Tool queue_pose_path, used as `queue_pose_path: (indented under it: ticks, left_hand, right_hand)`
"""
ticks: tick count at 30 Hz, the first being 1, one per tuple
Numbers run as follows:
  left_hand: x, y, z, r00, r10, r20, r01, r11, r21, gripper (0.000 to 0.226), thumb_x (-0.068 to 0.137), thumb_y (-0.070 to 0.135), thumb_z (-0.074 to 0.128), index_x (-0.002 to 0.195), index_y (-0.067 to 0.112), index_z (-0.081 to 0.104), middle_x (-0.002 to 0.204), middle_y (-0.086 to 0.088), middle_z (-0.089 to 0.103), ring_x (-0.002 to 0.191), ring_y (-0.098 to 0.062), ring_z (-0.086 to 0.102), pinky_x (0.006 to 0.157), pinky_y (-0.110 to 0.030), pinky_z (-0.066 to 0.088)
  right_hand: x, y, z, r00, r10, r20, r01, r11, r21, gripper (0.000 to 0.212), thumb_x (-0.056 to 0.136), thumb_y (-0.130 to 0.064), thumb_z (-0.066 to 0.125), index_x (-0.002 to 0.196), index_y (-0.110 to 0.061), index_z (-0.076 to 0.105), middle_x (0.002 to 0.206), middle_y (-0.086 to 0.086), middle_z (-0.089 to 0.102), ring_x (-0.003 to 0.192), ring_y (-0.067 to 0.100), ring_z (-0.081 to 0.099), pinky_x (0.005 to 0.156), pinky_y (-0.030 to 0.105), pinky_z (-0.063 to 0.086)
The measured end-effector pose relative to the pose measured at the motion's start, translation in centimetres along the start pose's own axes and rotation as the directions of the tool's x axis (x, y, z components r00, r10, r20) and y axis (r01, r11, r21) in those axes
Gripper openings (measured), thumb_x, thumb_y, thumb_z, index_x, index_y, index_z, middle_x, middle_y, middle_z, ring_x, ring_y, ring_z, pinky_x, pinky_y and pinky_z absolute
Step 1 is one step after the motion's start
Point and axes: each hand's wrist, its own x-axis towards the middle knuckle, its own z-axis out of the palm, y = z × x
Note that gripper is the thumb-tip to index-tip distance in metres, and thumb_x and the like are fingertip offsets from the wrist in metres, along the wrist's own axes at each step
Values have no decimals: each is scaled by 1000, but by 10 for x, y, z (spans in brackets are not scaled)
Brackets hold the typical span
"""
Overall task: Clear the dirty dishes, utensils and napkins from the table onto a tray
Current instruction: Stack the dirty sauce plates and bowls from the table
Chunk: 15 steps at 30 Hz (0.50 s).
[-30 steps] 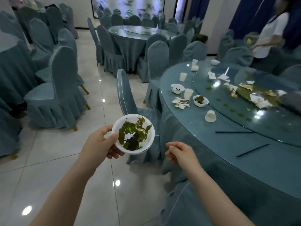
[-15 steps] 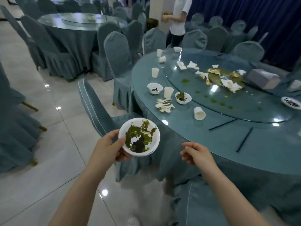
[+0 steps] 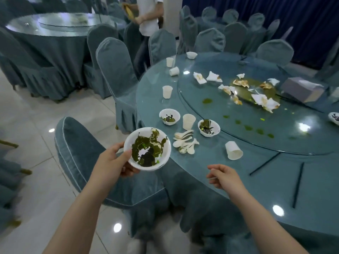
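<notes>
A plate point(image 3: 334, 117) was cut off at the table's point(image 3: 201, 162) right edge. The left hand point(image 3: 110, 163) gripped a white bowl point(image 3: 147, 149) smeared dark green; the right hand point(image 3: 224, 177) hung loosely curled, seemingly pinching something thin and unclear.

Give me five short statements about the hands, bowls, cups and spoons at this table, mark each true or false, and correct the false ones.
1. The left hand holds a white bowl smeared with dark green residue. True.
2. The held bowl rests on the table. False: it is held in the air at the table's edge, above a chair.
3. A pile of white spoons lies on the table between the held bowl and a tipped-over cup. True.
4. The right hand grips a cup. False: no cup is in it; its fingers are loosely curled and may pinch something thin.
5. The two black chopsticks lie inside a bowl. False: they lie flat on the table.
</notes>
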Motion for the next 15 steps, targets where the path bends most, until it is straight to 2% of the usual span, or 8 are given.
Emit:
queue_pose_path:
  ticks: [4, 7, 15]
  left_hand:
    - [63, 2, 7, 999, -5, 34, 6, 1000, -13, 20, 97, 24, 51, 115, 32, 55, 70, -5, 73, 53, -14, 66, 51, -25, 55]
    - [113, 1, 13, 998, 0, 66, 1, 1000, -9, 20, 98, 24, 48, 115, 31, 56, 71, -6, 73, 55, -16, 65, 56, -29, 56]
    - [260, -1, 47, 986, -61, 153, 63, 998, -13, 12, 98, 27, 47, 102, 36, 55, 70, -5, 73, 54, -15, 66, 52, -28, 52]
  right_hand:
    - [44, -11, 2, 997, 44, -68, -45, 999, -4, 15, 94, -12, 50, 101, -14, 63, 88, 9, 71, 67, 18, 60, 60, 26, 46]
    - [76, -21, 6, 992, 75, -98, -77, 997, -11, 15, 93, -12, 51, 103, -13, 62, 87, 8, 70, 64, 17, 59, 56, 24, 44]
    - [156, -55, 18, 957, 188, -221, -190, 982, 11, 18, 92, -11, 53, 109, -14, 55, 89, 8, 68, 64, 17, 57, 56, 24, 44]
